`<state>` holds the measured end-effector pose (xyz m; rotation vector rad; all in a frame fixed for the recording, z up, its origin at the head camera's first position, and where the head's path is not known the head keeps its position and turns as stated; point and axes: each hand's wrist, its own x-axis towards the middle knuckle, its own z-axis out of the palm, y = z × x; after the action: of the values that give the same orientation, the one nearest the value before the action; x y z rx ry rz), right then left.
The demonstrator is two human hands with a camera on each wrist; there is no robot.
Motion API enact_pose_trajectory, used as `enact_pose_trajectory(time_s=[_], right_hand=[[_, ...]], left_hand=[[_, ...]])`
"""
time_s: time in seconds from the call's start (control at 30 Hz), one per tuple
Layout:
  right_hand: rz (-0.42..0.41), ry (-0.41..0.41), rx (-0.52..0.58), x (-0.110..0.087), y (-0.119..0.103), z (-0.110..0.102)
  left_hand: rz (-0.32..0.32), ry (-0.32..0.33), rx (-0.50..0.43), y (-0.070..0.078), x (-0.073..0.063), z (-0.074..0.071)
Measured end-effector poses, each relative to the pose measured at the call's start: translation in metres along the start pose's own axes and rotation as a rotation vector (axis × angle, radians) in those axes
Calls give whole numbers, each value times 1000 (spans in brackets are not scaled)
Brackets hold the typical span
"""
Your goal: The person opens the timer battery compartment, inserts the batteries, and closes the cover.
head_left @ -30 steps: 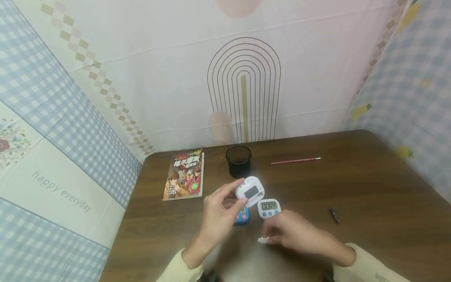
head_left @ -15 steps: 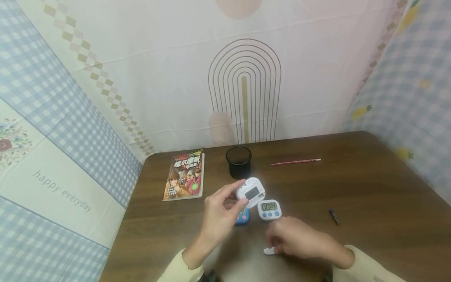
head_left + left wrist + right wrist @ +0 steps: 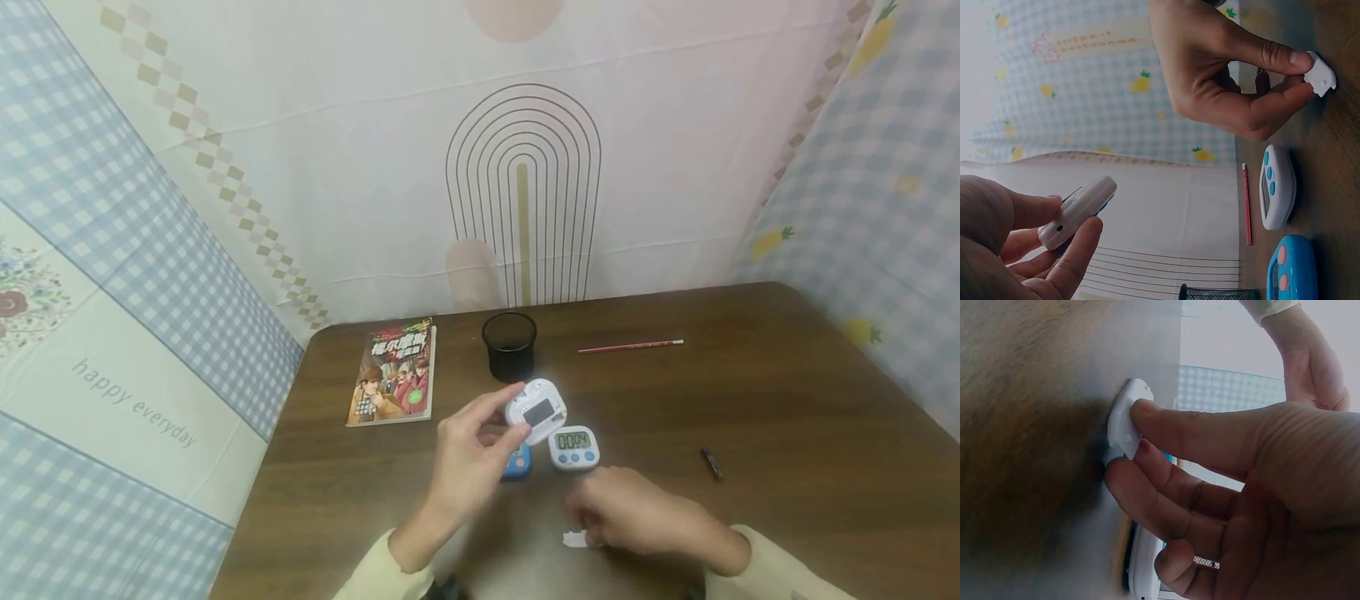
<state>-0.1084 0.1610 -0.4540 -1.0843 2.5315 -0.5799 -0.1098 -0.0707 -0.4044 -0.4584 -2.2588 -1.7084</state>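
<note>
My left hand [image 3: 468,454] holds a white digital timer [image 3: 538,413] up off the table between thumb and fingers, its back facing me with a grey rectangle in the middle. In my right hand [image 3: 632,510], thumb and fingertips pinch a small white plastic cover [image 3: 1124,422] at the tabletop; whether it touches the wood I cannot tell. Between the hands lies a second white timer [image 3: 574,448] with blue buttons, its display reading 00 04. Beside it a blue timer [image 3: 517,463] with pink buttons is partly hidden by my left hand and the held timer.
Behind the timers stands a black mesh pen cup [image 3: 512,358]. A comic-style book [image 3: 393,375] lies at the left. The red pencil [image 3: 630,346] is at the back right, and a short dark pen-like item [image 3: 712,463] lies at the right. Patterned cloth [image 3: 360,167] surrounds the table [image 3: 810,400].
My right hand has drawn the white cover nearer to me and slightly to the right, uncovering the lower edge of the white timer on the table. My left hand has barely moved.
</note>
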Motion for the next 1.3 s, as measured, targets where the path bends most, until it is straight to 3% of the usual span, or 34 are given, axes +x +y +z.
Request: enact_pose_trajectory(time_s=[0.87, 1.07, 1.3], right_hand=[[3, 69, -24, -10, 22, -22], [38, 150, -52, -24, 41, -29], [164, 272, -167, -46, 66, -31]], left_hand=[[1, 2, -3, 0, 0, -1], [14, 11, 0, 1, 2, -1], [11, 13, 8, 2, 1, -5]])
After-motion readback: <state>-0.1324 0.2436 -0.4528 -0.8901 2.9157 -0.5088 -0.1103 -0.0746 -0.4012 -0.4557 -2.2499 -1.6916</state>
